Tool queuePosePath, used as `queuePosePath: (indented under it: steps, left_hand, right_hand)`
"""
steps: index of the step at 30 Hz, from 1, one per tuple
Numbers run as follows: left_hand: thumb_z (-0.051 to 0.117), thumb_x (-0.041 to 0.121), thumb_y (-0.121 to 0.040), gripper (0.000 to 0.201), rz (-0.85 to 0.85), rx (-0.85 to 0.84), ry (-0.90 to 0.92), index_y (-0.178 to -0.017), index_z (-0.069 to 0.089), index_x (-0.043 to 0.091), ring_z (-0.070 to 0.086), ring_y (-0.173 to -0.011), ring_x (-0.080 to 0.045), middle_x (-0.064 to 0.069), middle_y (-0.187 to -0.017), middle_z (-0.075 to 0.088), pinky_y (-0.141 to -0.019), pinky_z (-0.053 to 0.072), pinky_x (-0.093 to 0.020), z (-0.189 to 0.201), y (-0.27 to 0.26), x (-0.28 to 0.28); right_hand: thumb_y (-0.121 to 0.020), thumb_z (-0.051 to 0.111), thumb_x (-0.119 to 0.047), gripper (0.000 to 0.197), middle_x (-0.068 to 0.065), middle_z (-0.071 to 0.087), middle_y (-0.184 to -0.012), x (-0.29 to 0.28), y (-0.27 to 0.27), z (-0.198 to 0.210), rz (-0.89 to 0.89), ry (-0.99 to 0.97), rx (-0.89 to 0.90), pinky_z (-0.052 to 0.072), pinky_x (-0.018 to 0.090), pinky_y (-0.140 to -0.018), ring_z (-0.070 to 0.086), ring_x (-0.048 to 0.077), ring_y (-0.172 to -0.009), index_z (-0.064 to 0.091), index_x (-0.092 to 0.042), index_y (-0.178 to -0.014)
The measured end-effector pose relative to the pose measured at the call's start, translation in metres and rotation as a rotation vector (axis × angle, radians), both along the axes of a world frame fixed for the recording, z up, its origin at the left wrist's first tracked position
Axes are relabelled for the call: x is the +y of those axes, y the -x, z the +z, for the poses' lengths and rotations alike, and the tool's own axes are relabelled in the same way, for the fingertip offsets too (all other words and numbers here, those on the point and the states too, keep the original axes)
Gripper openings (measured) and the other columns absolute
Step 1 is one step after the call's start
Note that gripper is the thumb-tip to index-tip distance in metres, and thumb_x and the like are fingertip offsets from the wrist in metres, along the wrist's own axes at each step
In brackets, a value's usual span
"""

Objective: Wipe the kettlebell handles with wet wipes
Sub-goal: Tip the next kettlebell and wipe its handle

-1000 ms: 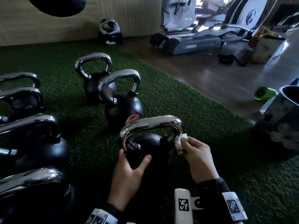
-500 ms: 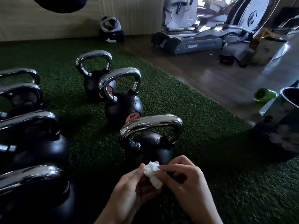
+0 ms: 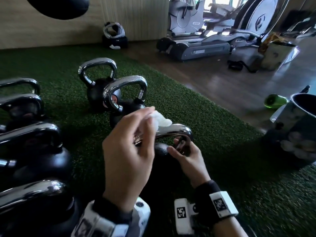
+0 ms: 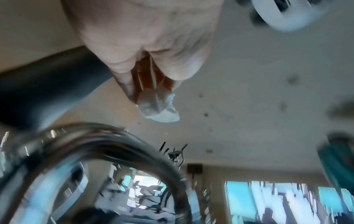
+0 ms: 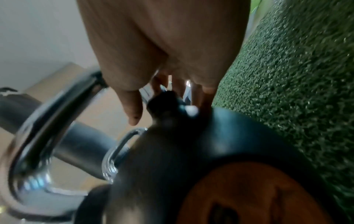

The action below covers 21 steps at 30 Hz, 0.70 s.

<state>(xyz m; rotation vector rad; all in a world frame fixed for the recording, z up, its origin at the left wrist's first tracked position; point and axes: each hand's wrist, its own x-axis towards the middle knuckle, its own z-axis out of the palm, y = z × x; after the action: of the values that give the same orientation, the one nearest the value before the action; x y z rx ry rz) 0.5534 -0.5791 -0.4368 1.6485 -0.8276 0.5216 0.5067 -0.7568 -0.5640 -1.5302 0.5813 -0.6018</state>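
The nearest kettlebell [image 3: 162, 149] is black with a chrome handle [image 3: 177, 130] and stands on green turf in the head view. My left hand [image 3: 148, 115] pinches a crumpled white wet wipe [image 3: 160, 121] just over the top bar of that handle. The left wrist view shows the wipe [image 4: 162, 112] at my fingertips above the blurred chrome handle [image 4: 114, 136]. My right hand [image 3: 179, 147] grips the handle's right leg near the ball. In the right wrist view its fingers [image 5: 206, 94] curl round the leg [image 5: 166, 97] above the black body [image 5: 220, 136].
Two more kettlebells [image 3: 126, 106] [image 3: 97, 77] stand behind this one, and a row of larger ones [image 3: 34, 144] runs along the left. A metal bin [image 3: 297, 120] and a green bottle [image 3: 275, 100] sit right. Exercise machines [image 3: 205, 45] stand on the wooden floor beyond.
The wipe passed from my right hand to my left hand. My left hand rose with it to the handle's top; my right hand moved to grip the handle's right leg.
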Motion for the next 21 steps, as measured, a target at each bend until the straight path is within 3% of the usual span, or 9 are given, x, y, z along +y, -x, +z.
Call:
queuePosePath:
  steps: [1, 3, 7, 10, 13, 18, 21]
  left_hand:
    - [0.063, 0.015, -0.102, 0.018, 0.037, -0.12, -0.122, -0.114, 0.075, 0.01, 0.071, -0.109, -0.008, 0.004, -0.115, 0.076, -0.098, 0.054, -0.027, -0.004, -0.009, -0.006]
    - [0.068, 0.016, -0.098, 0.015, 0.036, -0.163, -0.277, -0.109, 0.078, 0.013, 0.071, -0.106, -0.008, 0.006, -0.112, 0.077, -0.098, 0.054, -0.029, -0.011, -0.022, -0.017]
    - [0.073, 0.02, -0.096, 0.015, 0.006, -0.214, -0.359, -0.109, 0.08, 0.016, 0.07, -0.105, -0.007, 0.007, -0.11, 0.078, -0.1, 0.052, -0.024, -0.028, -0.025, -0.027]
    - [0.072, 0.019, -0.097, 0.015, 0.021, -0.194, -0.308, -0.109, 0.08, 0.015, 0.071, -0.107, -0.005, 0.008, -0.112, 0.077, -0.099, 0.054, -0.025, -0.03, -0.03, -0.011]
    - [0.067, 0.015, -0.099, 0.014, 0.077, -0.057, -0.189, -0.103, 0.081, 0.015, 0.07, -0.104, 0.005, 0.015, -0.108, 0.076, -0.095, 0.056, -0.024, -0.037, -0.037, 0.013]
    - [0.068, 0.013, -0.097, 0.017, 0.127, -0.083, -0.148, -0.11, 0.079, 0.01, 0.072, -0.106, -0.004, 0.006, -0.113, 0.077, -0.094, 0.058, -0.028, -0.054, -0.024, 0.017]
    - [0.066, 0.02, -0.098, 0.018, 0.143, 0.164, 0.075, -0.112, 0.077, 0.018, 0.074, -0.1, -0.001, 0.011, -0.105, 0.077, -0.092, 0.056, -0.02, -0.073, -0.028, 0.018]
  right_hand:
    - [-0.081, 0.088, -0.015, 0.025, 0.0, 0.079, -0.096, 0.004, -0.004, -0.005, -0.031, 0.014, -0.008, 0.056, 0.03, -0.084, 0.071, 0.012, -0.088, 0.074, -0.013, -0.101]
    - [-0.082, 0.086, -0.015, 0.02, 0.003, 0.08, -0.096, 0.009, -0.006, -0.012, -0.067, 0.015, -0.021, 0.058, 0.03, -0.083, 0.073, 0.013, -0.088, 0.076, -0.014, -0.1]
    - [-0.084, 0.085, -0.016, 0.021, 0.007, 0.08, -0.097, 0.008, -0.003, -0.016, -0.039, -0.052, -0.038, 0.058, 0.03, -0.083, 0.074, 0.015, -0.089, 0.075, -0.012, -0.103]
    - [-0.084, 0.085, -0.017, 0.022, 0.006, 0.08, -0.098, 0.008, -0.002, -0.016, -0.02, -0.063, -0.057, 0.057, 0.028, -0.083, 0.074, 0.014, -0.09, 0.076, -0.014, -0.104]
    - [-0.085, 0.084, -0.019, 0.022, 0.004, 0.08, -0.1, 0.009, 0.001, -0.017, -0.002, -0.061, -0.068, 0.058, 0.026, -0.083, 0.074, 0.012, -0.092, 0.075, -0.017, -0.105]
    - [-0.085, 0.084, -0.019, 0.022, 0.006, 0.08, -0.102, 0.01, -0.001, -0.018, -0.022, -0.078, -0.078, 0.06, 0.042, -0.094, 0.075, 0.024, -0.101, 0.076, -0.017, -0.105]
    - [-0.086, 0.084, -0.022, 0.021, 0.006, 0.08, -0.103, 0.009, -0.002, -0.022, -0.02, -0.06, -0.054, 0.058, 0.052, -0.098, 0.075, 0.026, -0.103, 0.076, -0.021, -0.105]
